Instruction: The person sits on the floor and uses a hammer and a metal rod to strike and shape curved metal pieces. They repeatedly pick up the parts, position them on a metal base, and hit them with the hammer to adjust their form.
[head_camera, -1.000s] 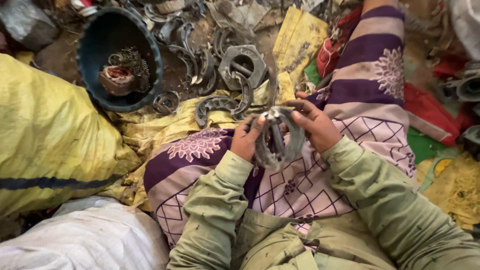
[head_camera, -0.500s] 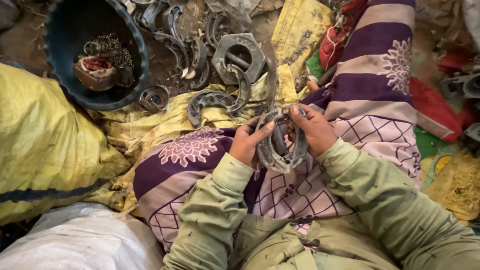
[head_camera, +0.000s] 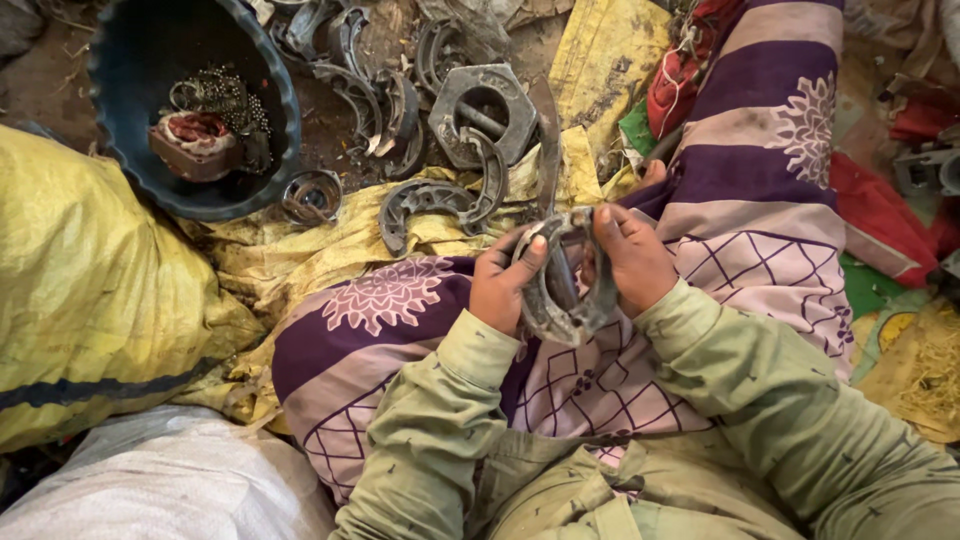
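Left hand (head_camera: 503, 283): closed on left side of brake shoe pair (head_camera: 562, 280), thumb on rim.
Right hand (head_camera: 634, 262): gripping right side of same part.
Brake shoe pair: btw. both hands, upright, above lap w/ purple patterned cloth (head_camera: 385, 310).
Blue bowl (head_camera: 275, 110): upper left, well apart.

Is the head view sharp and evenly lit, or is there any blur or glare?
Head view: soft, even light, no glare; left hand, right hand and curved metal part are sharp; dark basin interior is shadowed; edges bend slightly.
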